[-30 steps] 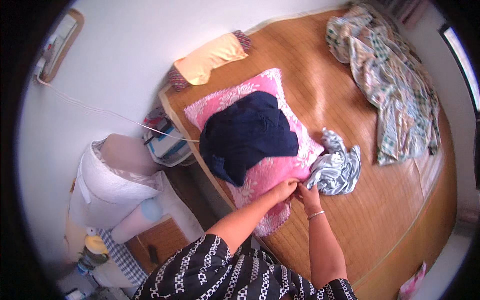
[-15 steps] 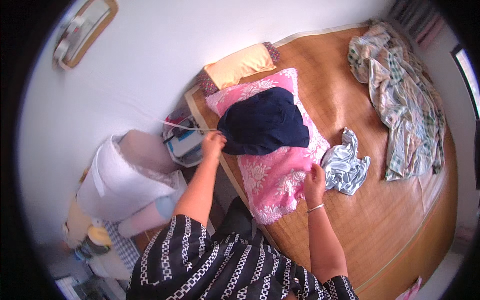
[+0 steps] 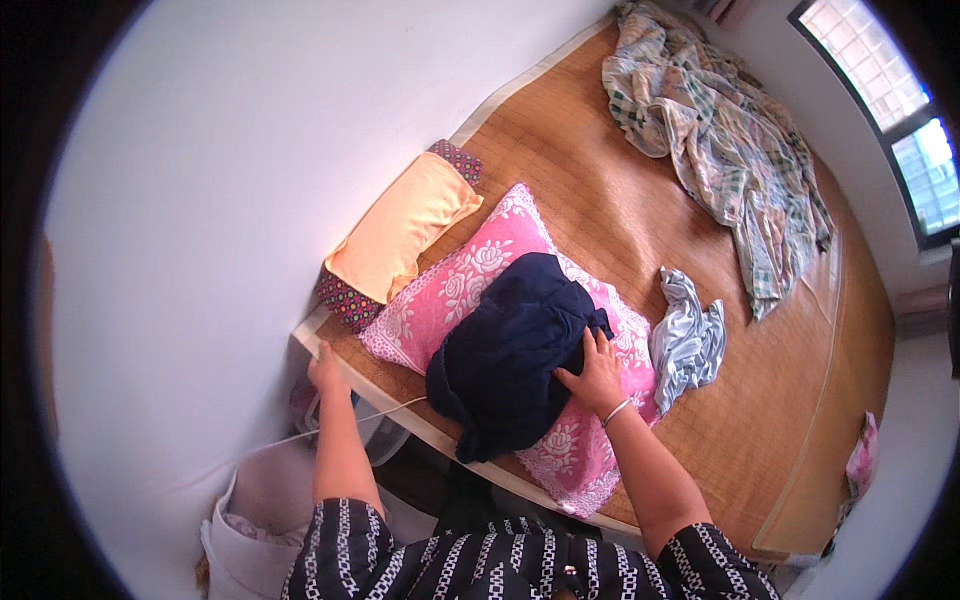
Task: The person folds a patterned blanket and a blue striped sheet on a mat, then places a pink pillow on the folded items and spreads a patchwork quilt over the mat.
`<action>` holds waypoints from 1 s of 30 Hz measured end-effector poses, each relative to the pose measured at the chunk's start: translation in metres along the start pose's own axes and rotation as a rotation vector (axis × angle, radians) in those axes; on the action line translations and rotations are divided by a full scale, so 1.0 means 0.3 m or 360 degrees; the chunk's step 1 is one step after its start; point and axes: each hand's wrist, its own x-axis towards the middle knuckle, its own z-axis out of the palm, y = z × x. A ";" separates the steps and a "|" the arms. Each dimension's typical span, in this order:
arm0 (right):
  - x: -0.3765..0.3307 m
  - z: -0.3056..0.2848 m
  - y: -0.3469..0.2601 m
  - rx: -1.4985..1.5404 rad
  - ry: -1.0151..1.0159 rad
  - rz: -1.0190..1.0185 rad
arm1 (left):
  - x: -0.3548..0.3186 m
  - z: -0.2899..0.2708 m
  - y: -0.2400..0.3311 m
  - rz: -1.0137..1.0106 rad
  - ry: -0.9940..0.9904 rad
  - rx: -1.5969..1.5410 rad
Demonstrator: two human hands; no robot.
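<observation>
A crumpled navy cloth (image 3: 510, 350) lies over a pink pillow (image 3: 490, 250) with white rose patterns and a lacy edge. My right hand (image 3: 596, 376) lies flat on the navy cloth's right side, fingers spread. At the bed's near left corner, my left hand (image 3: 326, 368) is closed beside the pale mat border, and its fingers are partly hidden. Whatever it may hold does not show. A thin white cord (image 3: 300, 433) crosses my left forearm and reaches the navy cloth's left edge.
A patterned pillow with a peach cover (image 3: 400, 225) lies against the wall. Silver-grey fabric (image 3: 688, 335) sits to the right, and a checked blanket (image 3: 700, 130) is heaped farther back on the brown mat (image 3: 560, 130). Below left stands a white padded bin (image 3: 235, 530).
My left hand has left the navy cloth and moved to the bed corner. My right hand has shifted from the pillow onto the cloth. The view has turned and moved.
</observation>
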 end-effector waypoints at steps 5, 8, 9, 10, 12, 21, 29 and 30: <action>0.000 0.044 -0.016 -0.0073 0.0017 -0.0006 | 0.012 0.000 0.031 0.0054 0.0003 0.0199; -0.016 0.031 -0.031 -0.0025 0.0023 -0.0012 | 0.056 -0.018 0.023 0.0057 0.0147 0.0453; -0.012 0.020 -0.020 0.0049 0.0024 -0.0078 | 0.094 -0.063 0.016 0.0134 0.0199 0.0477; -0.008 0.004 -0.003 0.0125 0.0019 -0.0139 | 0.111 -0.082 0.016 0.0208 0.0251 0.0508; 0.004 -0.051 0.120 0.0496 -0.0039 -0.0290 | -0.115 0.094 0.095 0.0560 0.0449 0.0905; -0.033 -0.270 0.983 0.2698 0.0493 0.0747 | -1.574 1.150 -0.312 0.0327 -0.2075 0.0681; 0.078 -0.329 1.768 0.3008 0.0592 0.1244 | -1.877 1.420 -0.942 -0.1144 -0.0966 0.0210; 0.128 -0.342 1.794 0.3029 0.0616 0.1221 | -1.865 1.450 -0.939 -0.1107 -0.1002 0.0233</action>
